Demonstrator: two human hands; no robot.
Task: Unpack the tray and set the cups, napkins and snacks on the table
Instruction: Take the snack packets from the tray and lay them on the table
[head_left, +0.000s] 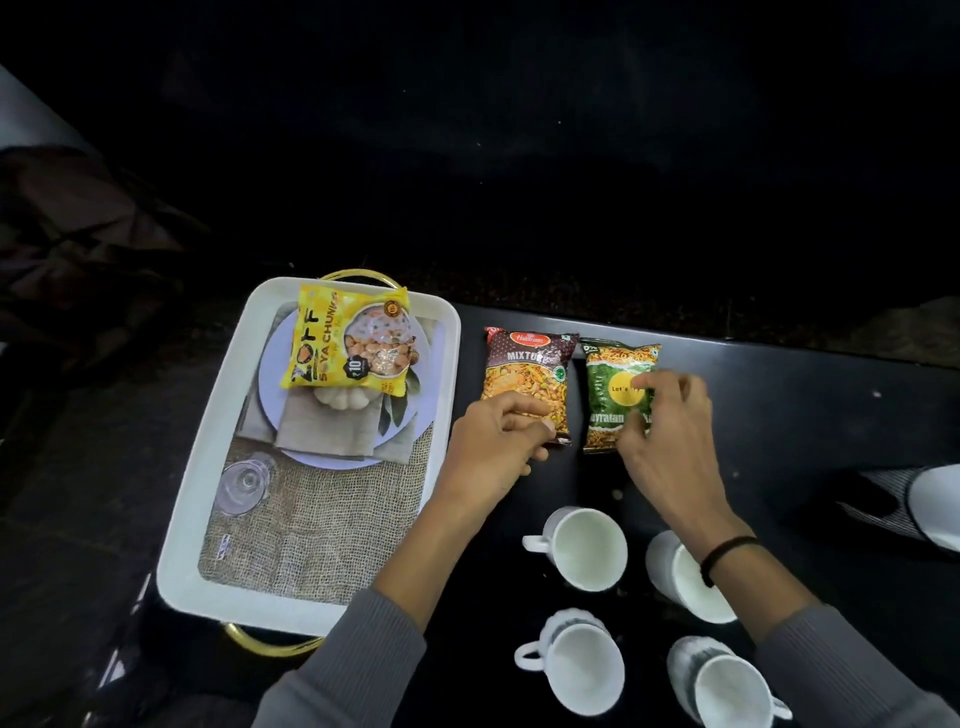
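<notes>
A white tray (187, 499) with gold handles lies on the left of the black table (779, 395). A yellow soya chunks packet (343, 348) lies at the tray's far end. Right of the tray, a brown mixture packet (524, 369) and a green snack packet (608, 395) lie side by side on the table. My left hand (493, 441) pinches the mixture packet's near edge. My right hand (670, 431) grips the green packet's right side with curled fingers. Several white cups stand on the table near me, among them one (587, 545) between my forearms.
The tray's floor bears what looks like a printed picture of a plate, cloth, glass and burlap. A white object over striped cloth (930, 509) sits at the right edge. Dark bunched fabric (78, 234) lies at the far left. Beyond the table's far edge all is dark.
</notes>
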